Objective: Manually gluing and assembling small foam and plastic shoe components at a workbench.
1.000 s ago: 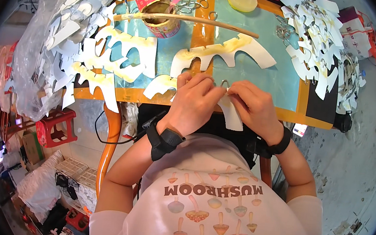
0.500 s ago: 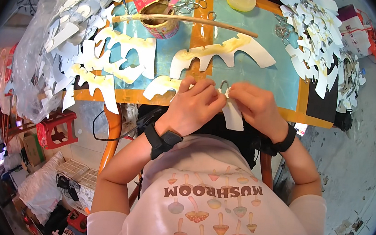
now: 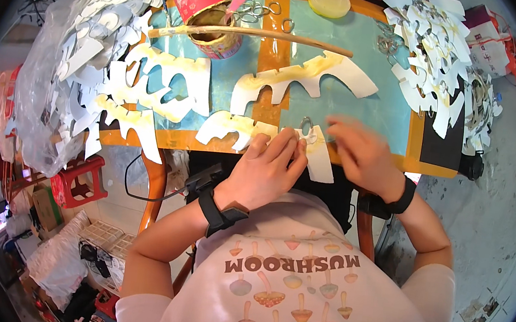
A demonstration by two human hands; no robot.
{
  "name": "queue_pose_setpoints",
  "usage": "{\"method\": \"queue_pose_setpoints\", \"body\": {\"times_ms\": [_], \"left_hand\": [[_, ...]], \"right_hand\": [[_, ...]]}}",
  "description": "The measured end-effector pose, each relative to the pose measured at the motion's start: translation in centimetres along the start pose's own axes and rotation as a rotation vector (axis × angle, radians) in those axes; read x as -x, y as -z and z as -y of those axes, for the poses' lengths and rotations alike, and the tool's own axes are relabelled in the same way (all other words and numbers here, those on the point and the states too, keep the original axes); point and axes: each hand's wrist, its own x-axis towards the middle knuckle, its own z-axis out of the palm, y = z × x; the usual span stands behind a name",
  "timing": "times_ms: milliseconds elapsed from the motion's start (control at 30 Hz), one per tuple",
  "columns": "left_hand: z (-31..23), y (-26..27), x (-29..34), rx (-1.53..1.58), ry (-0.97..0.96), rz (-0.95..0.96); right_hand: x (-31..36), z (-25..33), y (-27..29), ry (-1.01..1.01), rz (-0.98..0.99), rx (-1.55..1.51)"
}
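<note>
One hand, my left hand, now steadies the white cutout alone, pinching it beside the metal ring at the table edge, as my right hand has come off, blurred, fingers parted.

1. The long brown wooden stick lies across the open red round can.
2. Silver metal rings are behind this stick.
3. A flat white arched piece lies before the stick.
4. A flat white strip is right of the left hand.
5. A left heap of flat white pieces and a right heap flank these.
</note>
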Motion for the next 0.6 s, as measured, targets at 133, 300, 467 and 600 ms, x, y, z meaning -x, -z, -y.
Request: {"method": "queue_pose_setpoints", "body": {"times_ms": [133,300,467,600], "left_hand": [[-0.4,-0.2,0.1,-0.003,0.069,0.001],[-0.5,-0.2,0.4,0.042,0.101,-0.005],[-0.6,-0.4,0.6,0.048,0.126,-0.023],[-0.5,-0.5,0.7,0.058,0.125,-0.027]], "right_hand": [[0.3,1.3,0.0,-0.040,-0.089,-0.073],[-0.4,1.7,-1.9,-0.200,-0.106,-0.130],[-1.9,1.2,-1.7,-0.234,-0.035,-0.209],[-2.2,0.8,-1.4,-0.203,-0.007,-0.211]]}}
